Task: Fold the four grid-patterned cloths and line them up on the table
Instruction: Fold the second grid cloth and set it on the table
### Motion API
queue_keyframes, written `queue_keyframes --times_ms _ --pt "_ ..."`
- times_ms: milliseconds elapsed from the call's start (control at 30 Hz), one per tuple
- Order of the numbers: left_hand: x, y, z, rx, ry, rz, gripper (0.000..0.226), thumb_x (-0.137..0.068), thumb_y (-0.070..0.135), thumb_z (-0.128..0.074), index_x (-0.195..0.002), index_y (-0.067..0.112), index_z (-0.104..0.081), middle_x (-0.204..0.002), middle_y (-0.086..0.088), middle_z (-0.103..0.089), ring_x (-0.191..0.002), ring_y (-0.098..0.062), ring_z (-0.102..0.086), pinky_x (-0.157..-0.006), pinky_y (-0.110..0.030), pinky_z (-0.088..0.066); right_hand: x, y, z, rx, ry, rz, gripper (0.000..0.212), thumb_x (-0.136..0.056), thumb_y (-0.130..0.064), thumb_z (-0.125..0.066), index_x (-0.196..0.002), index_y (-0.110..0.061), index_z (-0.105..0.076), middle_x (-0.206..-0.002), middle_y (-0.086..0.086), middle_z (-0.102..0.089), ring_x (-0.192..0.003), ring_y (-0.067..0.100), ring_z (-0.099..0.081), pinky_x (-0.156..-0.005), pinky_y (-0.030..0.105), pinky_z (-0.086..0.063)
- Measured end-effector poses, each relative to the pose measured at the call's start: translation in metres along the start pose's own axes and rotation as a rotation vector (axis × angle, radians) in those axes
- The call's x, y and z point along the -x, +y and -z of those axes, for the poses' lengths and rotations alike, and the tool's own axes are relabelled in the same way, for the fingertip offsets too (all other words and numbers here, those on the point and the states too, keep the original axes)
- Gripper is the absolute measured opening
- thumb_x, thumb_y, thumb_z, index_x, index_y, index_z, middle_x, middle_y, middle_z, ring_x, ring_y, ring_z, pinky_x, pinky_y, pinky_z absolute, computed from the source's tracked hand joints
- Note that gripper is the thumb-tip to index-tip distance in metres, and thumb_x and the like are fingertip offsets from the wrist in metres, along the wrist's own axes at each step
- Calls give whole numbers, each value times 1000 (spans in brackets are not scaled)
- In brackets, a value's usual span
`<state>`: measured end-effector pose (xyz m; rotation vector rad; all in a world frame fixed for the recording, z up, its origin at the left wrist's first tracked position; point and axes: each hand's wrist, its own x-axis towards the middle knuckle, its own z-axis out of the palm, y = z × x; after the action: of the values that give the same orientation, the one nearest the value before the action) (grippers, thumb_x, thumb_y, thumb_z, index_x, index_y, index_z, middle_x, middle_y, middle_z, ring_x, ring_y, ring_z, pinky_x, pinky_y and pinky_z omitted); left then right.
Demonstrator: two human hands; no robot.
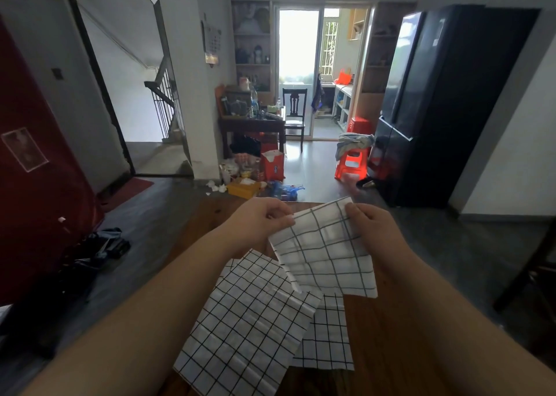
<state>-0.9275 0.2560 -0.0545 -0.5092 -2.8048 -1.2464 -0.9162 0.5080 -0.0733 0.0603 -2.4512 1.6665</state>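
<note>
Now, from the head view, the white cloth with a thin dark grid [325, 251] hangs above the far half of the brown wooden table [406, 335], tilted, with its lower edge over the other cloths. The left hand [264, 218] pinches its upper left corner and the right hand [373, 227] pinches its upper right corner, fingers curled on the fabric. On the table's middle lies a second white grid cloth, spread flat [249, 323], and a third grid cloth [328, 335] lies partly under it towards the table's right side. Whether a fourth lies beneath them I cannot tell.

The likely trouble is a skewed fold, since the held cloth hangs crooked. Its trailing edge could also catch the flat cloth and drag it towards the table's near edge, where one corner already sits close.

On the floor beyond the table's far edge, an open yellow box [243, 186] holds white tissue, and a red bag [273, 164] shows something white at its mouth.
</note>
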Motion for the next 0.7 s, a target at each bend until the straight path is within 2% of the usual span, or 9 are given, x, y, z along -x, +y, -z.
queue_keyframes --times_ms 133,233,300,367,433,533,600,700 --pt "1 3 0 122 75 5 15 -94 28 -69 -107 33 -65 -105 12 -69 -96 -7 -65 -80 -27 -56 2 1 1 -33 18 -16 36 -104 -40 -48 -93 -16 -73 -91 16 -72 -88 37 -70 -81 55 -59" --pt "2 0 -1 133 89 -8 20 -91 27 -73 -100 35 -57 -110 13 -65 -100 -9 -63 -81 -31 -56 4 1 2 -69 52 -19 34 -103 -40 -48 -94 -17 -72 -92 13 -72 -89 34 -70 -83 54 -59" --pt "2 -4 -3 86 89 -8 16 -91 27 -73 -92 33 -58 -103 11 -64 -95 -11 -62 -81 -34 -56 6 0 2 -71 70 -8 32 -103 -39 -49 -94 -17 -71 -91 11 -72 -89 32 -69 -81 51 -59" --pt "2 -6 -3 60 106 -7 15 -92 26 -72 -86 32 -60 -95 10 -62 -86 -10 -59 -75 -30 -50 7 1 3 -73 61 -2 28 -103 -37 -50 -96 -20 -71 -92 8 -73 -90 31 -70 -80 50 -59" --pt "2 -5 -3 75 126 -13 13 -92 27 -72 -87 33 -62 -94 10 -63 -86 -11 -60 -74 -28 -49 10 2 4 -118 15 11 15 -101 -30 -55 -108 -27 -69 -98 2 -74 -92 24 -72 -80 46 -61" --pt "3 -4 0 135 131 -11 7 -94 27 -68 -92 34 -66 -96 8 -67 -92 -13 -65 -81 -31 -55 13 2 6 -176 -42 79 36 -97 -13 -62 -125 -36 -58 -107 -2 -71 -93 17 -73 -75 38 -63" --pt "3 -4 3 173 136 -11 7 -96 27 -67 -93 34 -68 -96 9 -69 -92 -13 -66 -82 -33 -56 15 2 8 -112 -79 172 38 -96 -8 -63 -124 -34 -61 -108 -6 -69 -92 13 -71 -75 31 -61" --pt "4 -4 6 210 160 -22 9 -98 29 -63 -94 33 -70 -97 7 -70 -94 -16 -66 -83 -36 -56 14 7 6 134 -121 268 25 -96 -9 -63 -107 -29 -72 -102 -11 -72 -92 6 -66 -81 24 -56"
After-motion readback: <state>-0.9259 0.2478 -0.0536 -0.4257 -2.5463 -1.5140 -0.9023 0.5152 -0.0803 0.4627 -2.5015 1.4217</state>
